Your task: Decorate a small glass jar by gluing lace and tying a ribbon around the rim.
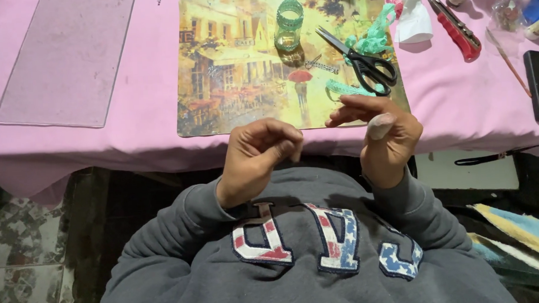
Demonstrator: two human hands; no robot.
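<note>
Both hands raised at the table edge, scissors just beyond the right.

The left hand (259, 155) is curled with fingertips pinched together; whether anything is held cannot be told. The right hand (381, 135) is loosely spread. The black scissors (362, 61) lie diagonally on the picture placemat (231, 69), handles toward the right hand.

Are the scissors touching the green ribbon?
Touching. The head view shows the scissors lying across the green ribbon on the picture mat, the blades overlapping its loops with no gap between them.
</note>
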